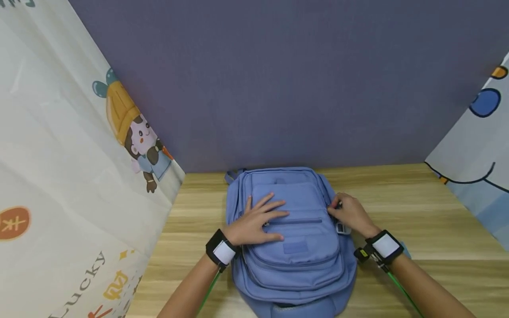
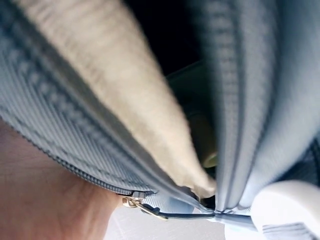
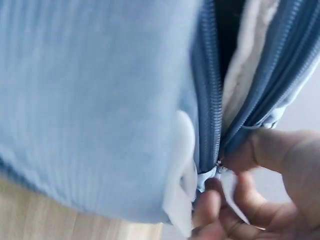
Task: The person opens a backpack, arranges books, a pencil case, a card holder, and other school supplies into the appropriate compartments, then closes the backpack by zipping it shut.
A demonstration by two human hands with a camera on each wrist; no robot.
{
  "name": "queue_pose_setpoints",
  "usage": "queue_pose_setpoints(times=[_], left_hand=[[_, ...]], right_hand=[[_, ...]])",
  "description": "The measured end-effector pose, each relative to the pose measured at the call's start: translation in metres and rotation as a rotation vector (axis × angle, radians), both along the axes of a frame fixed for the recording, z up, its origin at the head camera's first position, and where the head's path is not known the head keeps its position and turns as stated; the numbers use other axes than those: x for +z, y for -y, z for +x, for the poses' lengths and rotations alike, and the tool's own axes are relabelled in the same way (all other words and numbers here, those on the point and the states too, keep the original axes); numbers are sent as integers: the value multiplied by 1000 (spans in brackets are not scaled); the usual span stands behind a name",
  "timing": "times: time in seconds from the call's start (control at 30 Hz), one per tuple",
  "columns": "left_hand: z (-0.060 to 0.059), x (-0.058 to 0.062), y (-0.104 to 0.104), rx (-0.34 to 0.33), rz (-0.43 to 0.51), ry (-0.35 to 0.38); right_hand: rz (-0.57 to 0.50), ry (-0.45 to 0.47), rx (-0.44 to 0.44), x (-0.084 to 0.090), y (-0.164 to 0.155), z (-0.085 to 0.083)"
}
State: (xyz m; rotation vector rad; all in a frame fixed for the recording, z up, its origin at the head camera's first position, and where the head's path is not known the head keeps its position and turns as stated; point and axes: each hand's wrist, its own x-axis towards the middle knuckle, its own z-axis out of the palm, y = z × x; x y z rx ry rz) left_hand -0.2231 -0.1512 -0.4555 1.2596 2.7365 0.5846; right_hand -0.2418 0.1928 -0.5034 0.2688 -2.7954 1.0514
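Observation:
A blue backpack (image 1: 296, 194) lies on its back on the wooden table, front side up. My left hand (image 1: 256, 223) rests spread over the front pocket, fingers straight. At the bag's right side, my right hand (image 1: 351, 216) pinches a zipper pull, close to a side buckle (image 1: 343, 229). The right wrist view shows the thumb and fingers at the zipper's end, where a small metal slider (image 3: 220, 166) is partly hidden. Above it the zipper gapes over pale lining (image 3: 245, 65). In the left wrist view the compartment is unzipped, showing beige lining (image 2: 125, 85) and a metal zipper pull (image 2: 137, 202).
The wooden table (image 1: 405, 203) extends on both sides of the bag. Behind it stands a dark grey-purple panel (image 1: 294, 88). Printed sheets, a white one with cartoons (image 1: 51, 132) on the left and another (image 1: 469, 163) on the right, flank the table.

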Motion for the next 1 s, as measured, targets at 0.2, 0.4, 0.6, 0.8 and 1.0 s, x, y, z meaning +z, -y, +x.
queue_pose_setpoints(times=[0.2,0.4,0.6,0.8,1.0], left_hand=[[2,0,1,-6,1,11],[1,1,2,2,0,3],[-1,0,0,-4,10,-5],[0,0,0,-4,2,11],[0,1,0,9,-12,7]], right_hand=[[-47,25,76,-4,-3,-1],[9,8,87,-5,1,-5],[18,14,33,-3,-1,-6],[5,25,72,0,-10,3],[31,1,115,6,-15,14]])
